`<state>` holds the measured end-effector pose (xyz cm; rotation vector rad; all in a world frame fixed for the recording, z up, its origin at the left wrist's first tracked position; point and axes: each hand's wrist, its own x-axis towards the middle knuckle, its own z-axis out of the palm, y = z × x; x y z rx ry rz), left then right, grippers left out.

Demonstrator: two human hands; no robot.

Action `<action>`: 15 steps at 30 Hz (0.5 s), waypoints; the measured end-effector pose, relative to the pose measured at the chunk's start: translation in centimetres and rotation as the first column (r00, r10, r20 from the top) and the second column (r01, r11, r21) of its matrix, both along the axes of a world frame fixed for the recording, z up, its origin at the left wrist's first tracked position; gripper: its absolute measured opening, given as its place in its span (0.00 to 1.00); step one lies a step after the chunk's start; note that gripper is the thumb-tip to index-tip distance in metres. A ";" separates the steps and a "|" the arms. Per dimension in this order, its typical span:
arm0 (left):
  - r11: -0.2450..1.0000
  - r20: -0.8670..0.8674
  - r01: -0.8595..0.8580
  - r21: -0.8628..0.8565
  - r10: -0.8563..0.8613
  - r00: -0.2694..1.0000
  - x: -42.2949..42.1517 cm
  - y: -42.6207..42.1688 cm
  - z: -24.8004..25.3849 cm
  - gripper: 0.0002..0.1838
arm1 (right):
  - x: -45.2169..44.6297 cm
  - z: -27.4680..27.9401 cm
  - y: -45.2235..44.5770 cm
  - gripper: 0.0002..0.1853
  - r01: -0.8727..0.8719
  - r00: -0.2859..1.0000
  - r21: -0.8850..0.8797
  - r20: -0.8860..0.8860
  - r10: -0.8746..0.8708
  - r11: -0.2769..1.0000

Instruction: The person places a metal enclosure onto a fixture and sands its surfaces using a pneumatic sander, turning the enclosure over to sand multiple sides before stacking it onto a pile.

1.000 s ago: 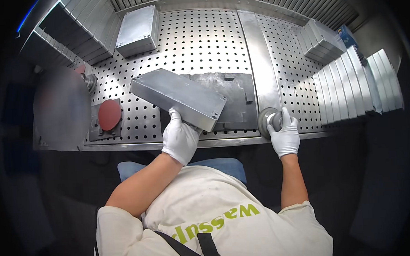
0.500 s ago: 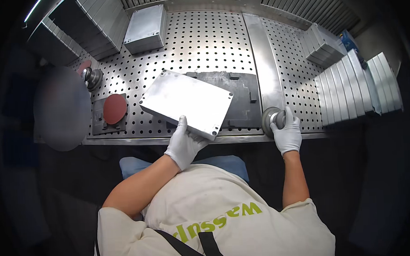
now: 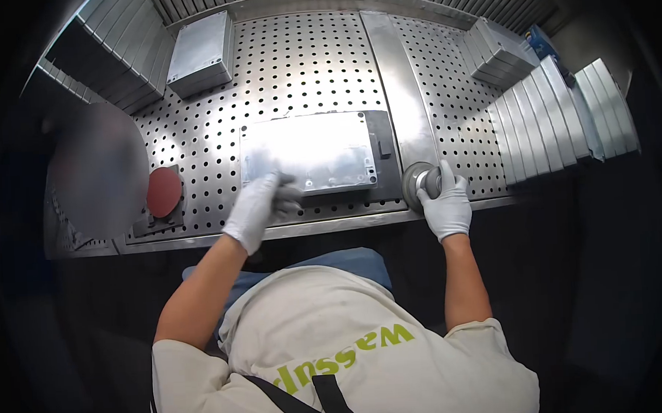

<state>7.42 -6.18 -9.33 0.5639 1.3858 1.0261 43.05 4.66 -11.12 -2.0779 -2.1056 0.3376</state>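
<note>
Box lowered onto mat — left hand loosely apart, right hand clamped on sander — shirt reads "wassup".

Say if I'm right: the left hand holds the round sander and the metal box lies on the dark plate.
Wrong hand: the head view shows the right hand holding the round sander; the metal box lies on the dark plate.

Red disc on dark pad, front edge of table, toward left end. Grey metal box stack near far edge, left side. Pale metal casings rowed along right edge; blue item near far right corner.
</note>
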 end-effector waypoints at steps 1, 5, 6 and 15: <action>0.994 -0.217 -0.088 0.057 0.099 0.971 -2.2 0.3 -0.4 0.32 | -0.2 0.0 0.2 0.45 0.008 1.000 -0.006 0.001 -0.008 1.000; 0.989 -0.700 -0.139 -0.057 0.059 0.712 -9.9 1.2 -3.8 0.43 | -0.3 0.1 0.3 0.46 0.013 1.000 -0.002 -0.002 -0.013 1.000; 0.985 -0.678 -0.109 -0.132 -0.010 0.735 -9.3 1.3 -3.5 0.43 | -0.2 0.1 0.2 0.44 0.007 1.000 0.003 -0.001 -0.007 1.000; 0.966 -0.502 -0.072 -0.249 -0.066 0.862 -5.2 2.4 -0.8 0.39 | -0.4 0.8 0.2 0.38 0.029 0.999 -0.032 0.024 -0.028 0.999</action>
